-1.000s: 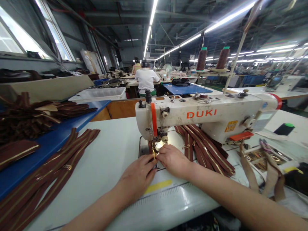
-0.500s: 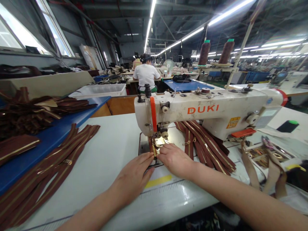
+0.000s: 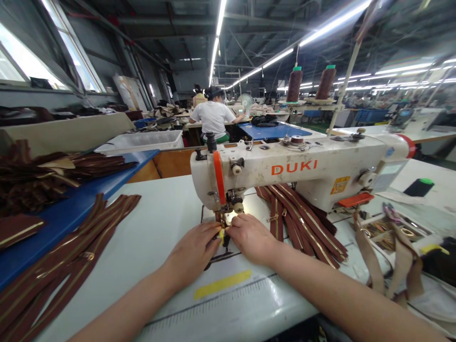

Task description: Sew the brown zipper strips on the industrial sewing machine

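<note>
Beneath the needle of a white sewing machine (image 3: 256,166), the end of a brown zipper (image 3: 223,224) with gold teeth lies between my fingertips, mostly hidden by them. My left hand (image 3: 192,249) pinches it from the left, thumb and fingers close together. From the other side, my right hand (image 3: 251,237) grips it with curled fingers, near the lit presser foot. Several brown zippers (image 3: 302,223) lie fanned out under the machine arm, right of my right hand. More zipper strips (image 3: 74,256) are spread at the left of the table.
A blue surface (image 3: 103,185) on the left bears a heap of brown zippers (image 3: 32,175). At right stand a parts box (image 3: 395,232) with beige straps and a black thread cone (image 3: 419,187). Yellow tape (image 3: 223,284) marks the table front. A person (image 3: 214,116) sits ahead.
Both hands have drawn slightly closer together at the needle, and the zipper end is now more covered by my fingers. The view has shifted a little, moving the machine left and down.
</note>
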`<action>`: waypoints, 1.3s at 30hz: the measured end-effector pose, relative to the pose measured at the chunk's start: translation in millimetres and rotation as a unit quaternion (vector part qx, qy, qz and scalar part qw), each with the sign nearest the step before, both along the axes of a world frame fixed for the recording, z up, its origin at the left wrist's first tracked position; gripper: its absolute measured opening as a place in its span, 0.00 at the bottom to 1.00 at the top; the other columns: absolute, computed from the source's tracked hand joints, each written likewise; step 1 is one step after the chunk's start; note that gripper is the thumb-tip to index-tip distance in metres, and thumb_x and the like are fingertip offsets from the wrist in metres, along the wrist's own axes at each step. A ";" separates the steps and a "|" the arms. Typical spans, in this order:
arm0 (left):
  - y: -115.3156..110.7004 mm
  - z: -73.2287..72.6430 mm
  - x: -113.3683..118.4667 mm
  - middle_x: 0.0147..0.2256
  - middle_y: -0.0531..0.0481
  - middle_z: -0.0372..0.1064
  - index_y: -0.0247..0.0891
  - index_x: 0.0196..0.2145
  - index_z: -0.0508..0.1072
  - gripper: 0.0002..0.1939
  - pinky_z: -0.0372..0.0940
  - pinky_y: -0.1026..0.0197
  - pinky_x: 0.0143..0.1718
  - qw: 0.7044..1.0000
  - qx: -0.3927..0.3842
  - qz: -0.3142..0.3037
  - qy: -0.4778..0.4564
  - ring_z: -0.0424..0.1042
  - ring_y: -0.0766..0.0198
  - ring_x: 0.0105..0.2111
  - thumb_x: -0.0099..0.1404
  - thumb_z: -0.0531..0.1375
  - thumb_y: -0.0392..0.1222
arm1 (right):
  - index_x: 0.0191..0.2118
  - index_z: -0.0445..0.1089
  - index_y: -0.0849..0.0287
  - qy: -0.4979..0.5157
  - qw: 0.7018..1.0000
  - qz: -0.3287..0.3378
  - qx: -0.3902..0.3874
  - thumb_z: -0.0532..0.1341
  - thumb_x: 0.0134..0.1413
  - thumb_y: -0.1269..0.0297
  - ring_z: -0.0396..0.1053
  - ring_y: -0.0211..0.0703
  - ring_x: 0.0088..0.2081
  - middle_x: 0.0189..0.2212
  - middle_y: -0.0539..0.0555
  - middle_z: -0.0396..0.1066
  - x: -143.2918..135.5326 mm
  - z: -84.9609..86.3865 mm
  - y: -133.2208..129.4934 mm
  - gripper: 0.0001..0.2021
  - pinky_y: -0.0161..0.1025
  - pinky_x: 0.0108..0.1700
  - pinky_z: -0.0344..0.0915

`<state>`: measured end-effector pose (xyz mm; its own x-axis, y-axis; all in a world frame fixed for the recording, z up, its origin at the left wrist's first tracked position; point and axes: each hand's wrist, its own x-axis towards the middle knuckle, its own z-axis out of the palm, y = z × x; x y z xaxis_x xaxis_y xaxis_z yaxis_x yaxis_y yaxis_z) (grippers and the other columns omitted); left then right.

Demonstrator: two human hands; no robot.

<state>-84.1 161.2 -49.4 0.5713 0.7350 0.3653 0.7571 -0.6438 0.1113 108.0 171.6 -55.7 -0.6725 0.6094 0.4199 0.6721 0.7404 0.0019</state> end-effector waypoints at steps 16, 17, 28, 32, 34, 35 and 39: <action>7.6 -2.9 -0.6 0.46 0.44 0.71 0.37 0.44 0.71 0.17 0.64 0.51 0.51 0.999 -0.013 0.018 -0.029 0.70 0.56 0.46 0.68 0.46 0.44 | 0.31 0.72 0.62 0.037 0.998 -0.021 -0.039 0.54 0.60 0.70 0.61 0.45 0.36 0.30 0.56 0.68 3.0 4.0 -5.7 0.10 0.40 0.38 0.56; 8.3 -3.2 -0.1 0.46 0.43 0.71 0.37 0.44 0.71 0.17 0.64 0.51 0.51 0.999 -0.014 0.019 -0.033 0.69 0.56 0.46 0.68 0.46 0.44 | 0.32 0.72 0.62 0.039 0.998 -0.021 -0.039 0.54 0.60 0.70 0.61 0.45 0.35 0.30 0.56 0.68 3.2 4.0 -5.7 0.11 0.40 0.38 0.56; -31.6 -4.5 -21.9 0.41 0.46 0.73 0.39 0.41 0.70 0.11 0.68 0.55 0.46 0.997 0.049 0.020 -0.050 0.72 0.58 0.42 0.67 0.50 0.40 | 0.28 0.70 0.60 0.082 0.996 -0.003 -0.021 0.53 0.60 0.70 0.62 0.42 0.34 0.28 0.53 0.67 1.8 0.4 -9.3 0.11 0.37 0.37 0.56; -75.1 -4.4 -41.6 0.42 0.48 0.73 0.42 0.45 0.69 0.11 0.68 0.58 0.46 0.997 0.072 -0.012 -0.029 0.72 0.59 0.42 0.66 0.53 0.40 | 0.27 0.69 0.60 0.075 0.997 0.006 -0.003 0.54 0.59 0.70 0.62 0.42 0.33 0.27 0.53 0.67 1.2 0.1 -11.2 0.11 0.37 0.37 0.56; -82.0 1.2 -45.3 0.42 0.49 0.73 0.42 0.46 0.68 0.11 0.68 0.59 0.47 0.997 0.067 -0.024 -0.025 0.72 0.59 0.43 0.66 0.53 0.40 | 0.28 0.69 0.60 0.059 0.998 0.008 0.012 0.54 0.59 0.70 0.62 0.42 0.33 0.27 0.53 0.67 0.4 1.8 -12.5 0.11 0.38 0.37 0.56; -80.0 5.3 -45.3 0.42 0.48 0.73 0.42 0.46 0.68 0.11 0.68 0.59 0.47 0.997 0.066 -0.027 -0.027 0.72 0.59 0.43 0.67 0.52 0.39 | 0.28 0.69 0.60 0.049 0.999 0.007 0.022 0.54 0.59 0.70 0.62 0.43 0.33 0.27 0.54 0.68 -0.2 3.0 -13.2 0.11 0.39 0.37 0.56; -46.1 26.6 -32.7 0.43 0.45 0.72 0.39 0.46 0.68 0.16 0.66 0.55 0.48 0.999 0.041 -0.030 0.001 0.70 0.59 0.44 0.64 0.49 0.31 | 0.29 0.69 0.62 -0.002 0.998 0.020 0.065 0.55 0.58 0.72 0.61 0.44 0.34 0.28 0.55 0.67 -2.9 8.0 -18.1 0.08 0.40 0.37 0.56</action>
